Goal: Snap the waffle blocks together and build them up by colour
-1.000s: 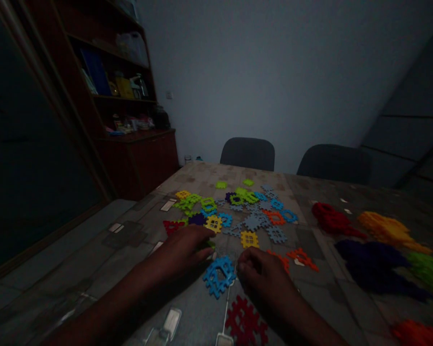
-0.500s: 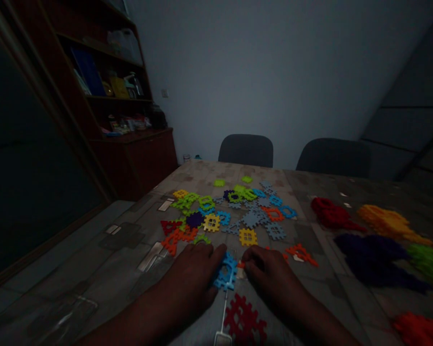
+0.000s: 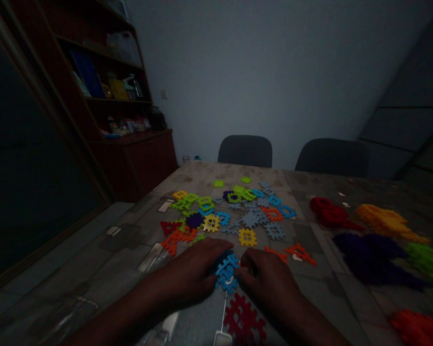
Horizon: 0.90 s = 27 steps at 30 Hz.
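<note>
My left hand (image 3: 202, 266) is curled round the left side of a small group of blue notched building pieces (image 3: 227, 273), which look layered. On their right edge, the closed fingers of my right hand (image 3: 265, 274) press in, the thumb touching the blue. What lies inside its curled fingers is hidden. A bit of orange shows beside those fingertips, too small to tell whether held. Just nearer to me lies a dark red notched piece (image 3: 243, 317), flat on the table. Beyond my hands is a yellow window-shaped piece (image 3: 247, 237).
Loose grey pieces (image 3: 254, 218), green pieces (image 3: 243, 192) and orange pieces (image 3: 299, 253) spread over the patterned table (image 3: 130, 274). At right lie heaps in red (image 3: 330, 214), yellow (image 3: 388, 221), purple (image 3: 373, 257) and green (image 3: 429, 264). Two chairs (image 3: 244, 150) stand behind.
My right hand has moved left until it touches the blue pieces. They have turned and now look layered. The left hand has shifted slightly, its fingers reaching further over the top.
</note>
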{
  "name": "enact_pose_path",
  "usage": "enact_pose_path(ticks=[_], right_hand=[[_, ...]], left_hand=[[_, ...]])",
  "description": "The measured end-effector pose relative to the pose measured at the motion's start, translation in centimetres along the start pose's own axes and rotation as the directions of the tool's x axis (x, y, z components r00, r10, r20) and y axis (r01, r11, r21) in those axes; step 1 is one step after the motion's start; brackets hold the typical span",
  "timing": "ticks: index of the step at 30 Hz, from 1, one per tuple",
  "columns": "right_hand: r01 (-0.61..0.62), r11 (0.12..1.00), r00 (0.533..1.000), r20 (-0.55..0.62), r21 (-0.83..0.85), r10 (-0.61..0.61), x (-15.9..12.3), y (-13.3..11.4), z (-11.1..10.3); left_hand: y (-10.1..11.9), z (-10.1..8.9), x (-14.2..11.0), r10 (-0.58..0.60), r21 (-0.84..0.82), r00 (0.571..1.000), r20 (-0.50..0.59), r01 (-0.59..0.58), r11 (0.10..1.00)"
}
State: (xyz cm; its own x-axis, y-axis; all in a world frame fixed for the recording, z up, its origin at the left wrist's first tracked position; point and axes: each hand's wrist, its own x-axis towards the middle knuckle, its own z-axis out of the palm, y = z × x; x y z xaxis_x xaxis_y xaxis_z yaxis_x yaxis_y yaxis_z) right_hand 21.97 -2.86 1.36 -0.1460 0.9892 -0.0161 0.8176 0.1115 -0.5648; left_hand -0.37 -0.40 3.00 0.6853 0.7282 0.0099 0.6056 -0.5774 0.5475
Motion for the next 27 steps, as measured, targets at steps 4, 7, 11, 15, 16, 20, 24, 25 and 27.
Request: enact_pose_path(ticks=[4, 7, 11, 15, 16, 20, 24, 25, 27], right_hand=[[0.015, 0.997, 1.000, 0.001, -0.080, -0.015, -0.1, -0.6, 0.7], [0.006, 0.996, 1.000, 0.020, -0.087, -0.004, 0.0, -0.7, 0.6], [-0.030, 0.995, 0.999, 0.007, -0.095, 0.031, 0.6, 0.1, -1.0], [-0.063, 0.990, 0.998, -0.009, -0.123, 0.063, 1.3, 1.2, -3.0], [-0.065, 0.989, 0.998, -0.009, -0.130, 0.064, 1.4, 1.3, -3.3], [-0.050, 0.987, 0.999, -0.002, -0.152, 0.050, 1.5, 1.5, -3.9], [-0.012, 0.986, 1.000, 0.003, -0.165, 0.013, 1.4, 1.5, -3.8], [-0.006, 0.986, 1.000, 0.006, -0.167, 0.007, 1.4, 1.6, -3.8], [0.005, 0.986, 1.000, 0.013, -0.166, -0.003, 1.4, 1.6, -3.8]], left_hand=[[-0.9, 0.5, 0.4, 0.027, 0.012, 0.999, -0.046, -0.027, 1.000], [-1.2, 0.7, 0.5, 0.006, 0.079, 0.997, -0.075, 0.000, 0.997], [-0.6, 0.7, 0.7, -0.070, 0.169, 0.992, -0.108, 0.088, 0.982], [1.1, 1.1, 1.0, -0.170, 0.205, 0.977, -0.129, 0.194, 0.959], [1.5, 1.3, 1.1, -0.184, 0.210, 0.974, -0.128, 0.208, 0.955], [2.3, 2.1, 1.3, -0.203, 0.240, 0.973, -0.107, 0.224, 0.945], [2.0, 1.9, 1.2, -0.184, 0.225, 0.979, -0.085, 0.199, 0.954], [1.8, 1.7, 1.1, -0.169, 0.214, 0.981, -0.090, 0.185, 0.959], [1.4, 1.2, 0.7, -0.140, 0.196, 0.985, -0.099, 0.157, 0.968]])
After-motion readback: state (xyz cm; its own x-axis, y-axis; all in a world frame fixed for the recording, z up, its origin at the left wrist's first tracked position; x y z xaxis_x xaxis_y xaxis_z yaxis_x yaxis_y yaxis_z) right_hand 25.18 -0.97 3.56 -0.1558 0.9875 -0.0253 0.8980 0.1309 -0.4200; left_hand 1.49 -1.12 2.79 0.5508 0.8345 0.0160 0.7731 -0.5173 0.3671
